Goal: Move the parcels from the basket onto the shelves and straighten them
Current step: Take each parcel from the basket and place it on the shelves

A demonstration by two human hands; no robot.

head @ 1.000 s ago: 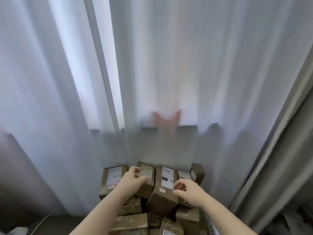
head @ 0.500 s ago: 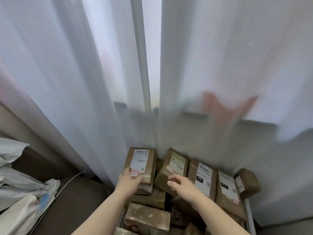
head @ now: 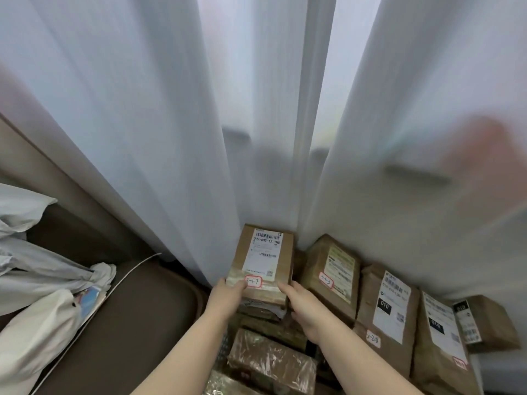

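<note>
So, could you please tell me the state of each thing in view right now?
Parcel tagged 3-1-7: label up, held at its near end by both hands.
Left hand: grips that parcel's near left corner.
Right hand: grips its near right corner.
Parcel tagged 3-1-3: label up, untouched.
Parcel tagged 3-2-3: label up, untouched.
Sheer curtain: drawn, hanging behind the parcels.

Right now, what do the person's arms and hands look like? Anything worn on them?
The left forearm and right forearm are bare down to the bottom edge of the frame, and no sleeve or cuff shows. The left hand and right hand have no gloves. No watch, bracelet, ring, bandage or marking is visible on the sides facing the camera.
</note>
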